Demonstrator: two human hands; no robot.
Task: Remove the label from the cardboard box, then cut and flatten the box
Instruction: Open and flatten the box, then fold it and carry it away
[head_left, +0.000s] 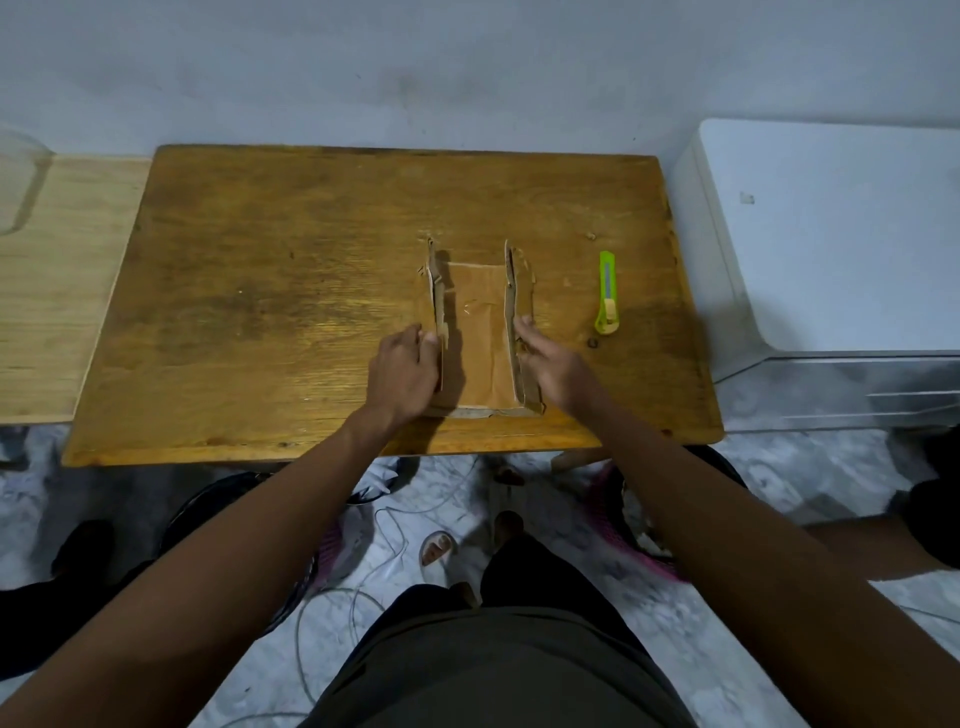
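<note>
A brown cardboard box (480, 332) lies opened on the wooden table (260, 312), its base flat and its two long side walls standing upright. My left hand (402, 376) presses against the outside of the left wall, fingers curled at its near end. My right hand (550, 364) rests against the outside of the right wall, fingertips touching its upper edge. A green utility knife (608, 293) lies on the table to the right of the box, apart from both hands. No label is visible on the cardboard.
A white appliance (841, 244) stands right of the table. A lighter wooden surface (47, 291) adjoins the table's left side. Cables, sandals and pink baskets (639, 530) lie on the floor below the near table edge.
</note>
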